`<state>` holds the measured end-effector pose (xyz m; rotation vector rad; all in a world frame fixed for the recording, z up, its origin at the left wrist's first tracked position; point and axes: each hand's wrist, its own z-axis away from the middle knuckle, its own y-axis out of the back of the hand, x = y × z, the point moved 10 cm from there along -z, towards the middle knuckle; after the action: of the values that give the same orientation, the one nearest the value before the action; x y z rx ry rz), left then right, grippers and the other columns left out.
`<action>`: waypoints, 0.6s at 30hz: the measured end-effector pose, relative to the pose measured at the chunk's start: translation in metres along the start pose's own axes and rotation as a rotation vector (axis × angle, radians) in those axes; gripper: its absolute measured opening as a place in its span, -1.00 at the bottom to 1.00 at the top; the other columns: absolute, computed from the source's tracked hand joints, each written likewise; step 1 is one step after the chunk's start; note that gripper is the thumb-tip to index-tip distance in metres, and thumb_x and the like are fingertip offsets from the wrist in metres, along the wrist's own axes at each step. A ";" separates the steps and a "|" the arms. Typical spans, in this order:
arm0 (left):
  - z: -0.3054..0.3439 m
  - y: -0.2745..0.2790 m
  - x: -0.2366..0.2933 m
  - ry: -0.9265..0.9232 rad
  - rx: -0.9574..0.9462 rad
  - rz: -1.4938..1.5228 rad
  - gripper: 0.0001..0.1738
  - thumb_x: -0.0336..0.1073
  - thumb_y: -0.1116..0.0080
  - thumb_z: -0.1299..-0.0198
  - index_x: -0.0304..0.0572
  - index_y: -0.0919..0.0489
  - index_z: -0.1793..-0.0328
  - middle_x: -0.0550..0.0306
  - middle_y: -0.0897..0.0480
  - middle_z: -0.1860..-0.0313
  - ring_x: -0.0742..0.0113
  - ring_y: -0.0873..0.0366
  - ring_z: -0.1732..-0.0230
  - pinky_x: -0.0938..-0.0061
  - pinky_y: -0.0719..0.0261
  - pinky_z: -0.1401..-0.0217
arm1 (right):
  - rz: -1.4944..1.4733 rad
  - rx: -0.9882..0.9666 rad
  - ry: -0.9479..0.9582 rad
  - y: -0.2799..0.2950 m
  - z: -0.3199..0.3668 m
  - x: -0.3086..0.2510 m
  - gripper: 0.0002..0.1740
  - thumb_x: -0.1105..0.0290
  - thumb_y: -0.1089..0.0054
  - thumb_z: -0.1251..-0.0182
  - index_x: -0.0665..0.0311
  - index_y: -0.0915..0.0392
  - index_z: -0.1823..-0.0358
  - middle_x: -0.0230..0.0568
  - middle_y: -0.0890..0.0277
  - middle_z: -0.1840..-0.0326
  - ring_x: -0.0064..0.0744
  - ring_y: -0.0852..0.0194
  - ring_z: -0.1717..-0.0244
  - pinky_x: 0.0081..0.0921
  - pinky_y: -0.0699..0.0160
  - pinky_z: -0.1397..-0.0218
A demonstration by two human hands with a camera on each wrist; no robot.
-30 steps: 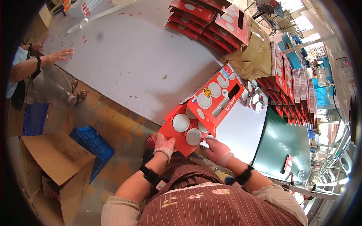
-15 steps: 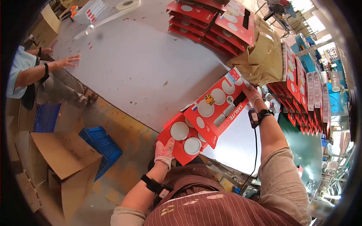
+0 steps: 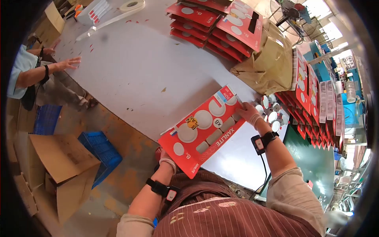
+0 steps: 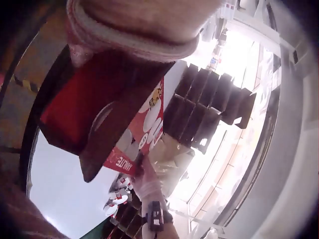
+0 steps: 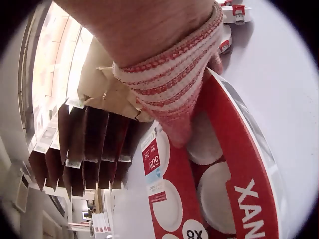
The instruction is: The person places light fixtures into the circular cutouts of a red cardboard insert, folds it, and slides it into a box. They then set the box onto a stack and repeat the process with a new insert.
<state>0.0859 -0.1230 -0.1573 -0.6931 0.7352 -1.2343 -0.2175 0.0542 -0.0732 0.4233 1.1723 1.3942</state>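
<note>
A long red printed carton (image 3: 203, 124) with white disc pictures lies slantwise over the table's near edge. My left hand (image 3: 166, 158), in a glove, holds its near end from below; the panel hides most of the fingers. At the far end my gloved right hand (image 3: 250, 113) grips the carton's edge by the cut-out window. In the right wrist view, fingers of the right hand (image 5: 174, 117) reach into the window, where white round lamps (image 5: 217, 196) sit inside. The left wrist view shows the carton's dark red underside (image 4: 82, 109) close beneath the left hand.
Loose white lamps (image 3: 272, 116) lie right of the carton. Stacks of red cartons (image 3: 213, 25) and a brown bag (image 3: 266, 59) stand behind. A cardboard box (image 3: 63, 158) and blue crate (image 3: 100, 154) are at lower left. Another person's hand (image 3: 69, 63) is over the table's left edge.
My right hand has moved from the carton's near end to its far end. The red insert with white lamps that stuck out near my left hand is now covered by the printed panel.
</note>
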 end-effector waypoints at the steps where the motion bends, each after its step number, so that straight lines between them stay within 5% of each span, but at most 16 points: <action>1: 0.003 0.004 0.001 -0.005 0.079 -0.055 -0.49 -0.02 0.45 -0.33 -0.05 -0.18 -0.32 0.15 -0.16 -0.39 0.14 -0.10 -0.36 0.23 -0.12 -0.36 | 0.089 0.022 -0.010 0.001 0.002 0.000 -0.32 -0.14 -0.13 -0.02 0.30 -0.44 0.01 0.09 -0.52 0.18 -0.03 -0.49 0.13 -0.33 -0.42 0.06; 5: 0.007 -0.001 0.001 0.118 -0.077 -0.131 -0.44 0.06 0.33 -0.29 -0.02 -0.19 -0.33 0.16 -0.24 -0.35 0.12 -0.19 -0.32 0.16 -0.15 -0.36 | -0.136 -0.080 0.075 -0.016 -0.001 0.012 -0.34 -0.09 -0.05 -0.14 0.32 -0.38 -0.06 0.09 -0.48 0.07 -0.09 -0.44 0.02 -0.39 -0.38 -0.04; 8: 0.005 0.000 -0.006 0.222 -0.157 0.207 -0.41 0.10 0.30 -0.27 -0.02 -0.17 -0.34 0.13 -0.22 -0.35 0.13 -0.19 -0.33 0.14 -0.18 -0.34 | -0.353 0.002 0.007 -0.033 -0.024 0.049 -0.33 -0.10 0.05 -0.21 0.37 -0.34 -0.09 0.09 -0.41 -0.05 -0.16 -0.38 -0.08 -0.44 -0.31 -0.13; 9: 0.008 -0.002 -0.006 0.226 -0.168 0.193 -0.41 0.10 0.30 -0.27 -0.02 -0.17 -0.34 0.13 -0.22 -0.35 0.13 -0.19 -0.33 0.14 -0.18 -0.34 | 0.260 -0.071 0.469 -0.036 -0.013 -0.015 -0.29 -0.12 0.13 -0.25 0.42 -0.30 -0.12 0.09 -0.37 -0.11 -0.22 -0.34 -0.14 -0.49 -0.25 -0.20; 10: 0.010 -0.005 0.000 0.186 -0.183 0.148 -0.41 0.10 0.31 -0.27 -0.02 -0.17 -0.34 0.13 -0.22 -0.36 0.12 -0.18 -0.33 0.15 -0.17 -0.35 | -0.263 -0.144 -0.034 -0.031 -0.007 0.015 -0.32 -0.10 0.13 -0.27 0.39 -0.29 -0.15 0.04 -0.38 -0.10 -0.23 -0.32 -0.16 -0.51 -0.22 -0.23; 12: 0.019 -0.016 0.012 0.109 -0.205 0.058 -0.41 0.09 0.32 -0.28 -0.03 -0.16 -0.34 0.13 -0.20 -0.36 0.12 -0.16 -0.34 0.16 -0.16 -0.35 | -0.257 -0.221 -0.081 -0.039 -0.009 -0.003 -0.33 -0.05 0.14 -0.29 0.36 -0.22 -0.22 -0.01 -0.38 -0.13 -0.28 -0.28 -0.20 -0.53 -0.19 -0.25; 13: 0.025 -0.023 0.020 0.066 -0.219 0.010 -0.41 0.09 0.33 -0.28 -0.03 -0.15 -0.34 0.13 -0.19 -0.37 0.12 -0.15 -0.34 0.17 -0.15 -0.36 | -0.274 -0.207 -0.070 -0.041 -0.017 -0.006 -0.33 -0.05 0.14 -0.29 0.36 -0.22 -0.22 -0.01 -0.38 -0.13 -0.28 -0.28 -0.20 -0.53 -0.19 -0.25; 15: 0.036 -0.038 0.037 -0.022 -0.247 -0.088 -0.42 0.08 0.34 -0.29 -0.04 -0.14 -0.35 0.13 -0.18 -0.37 0.12 -0.13 -0.35 0.18 -0.14 -0.36 | -0.380 -0.210 0.299 -0.046 -0.032 -0.056 -0.34 -0.02 0.13 -0.29 0.34 -0.18 -0.25 -0.04 -0.32 -0.19 -0.27 -0.24 -0.23 -0.53 -0.16 -0.27; 18: 0.050 -0.054 0.068 -0.164 -0.292 -0.226 -0.42 0.07 0.35 -0.30 -0.05 -0.13 -0.35 0.12 -0.15 -0.39 0.11 -0.11 -0.36 0.21 -0.12 -0.37 | -0.714 -0.053 0.266 -0.039 -0.055 -0.109 -0.35 0.00 0.10 -0.28 0.33 -0.22 -0.24 -0.04 -0.23 -0.27 -0.22 -0.19 -0.27 -0.51 -0.15 -0.29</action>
<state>0.1069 -0.1966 -0.0924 -1.1294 0.7211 -1.2677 -0.2167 -0.0736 -0.0873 -0.2229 1.3210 0.8608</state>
